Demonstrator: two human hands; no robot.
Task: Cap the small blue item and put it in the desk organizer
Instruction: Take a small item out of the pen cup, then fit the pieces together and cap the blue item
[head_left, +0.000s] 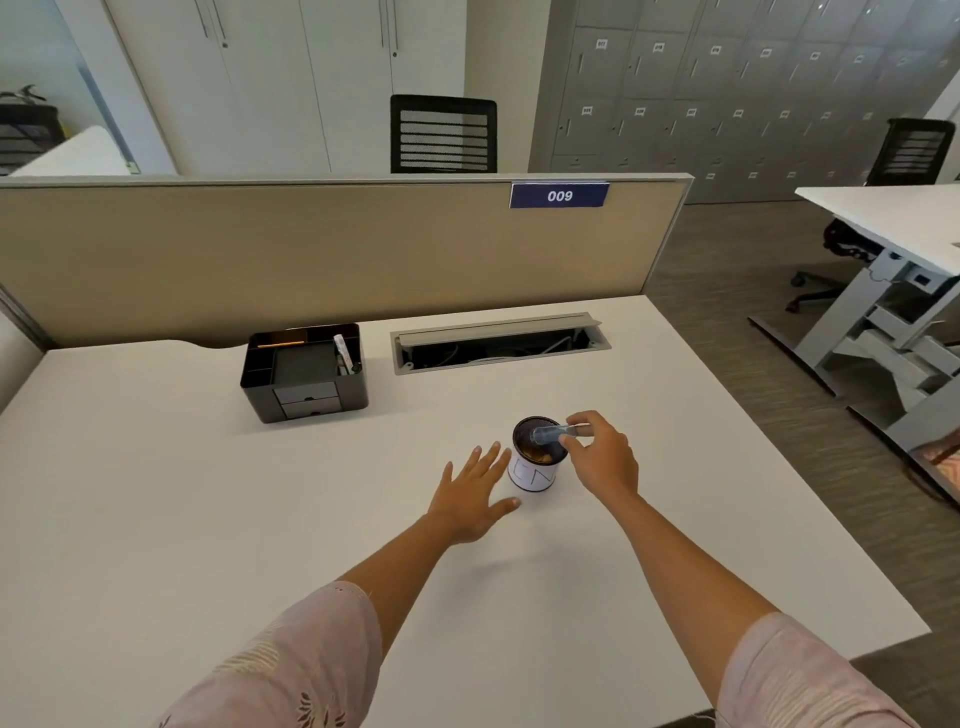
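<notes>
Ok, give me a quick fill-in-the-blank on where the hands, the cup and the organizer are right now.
1. The right hand holds the small blue item over the mouth of the white ____.
2. The left hand is open, with its fingers spread, on the ____ side of the cup.
3. The black desk organizer stands near the beige ____.
4. The tag on the divider reads ____.

Missing words: cup; left; divider; 009
</notes>
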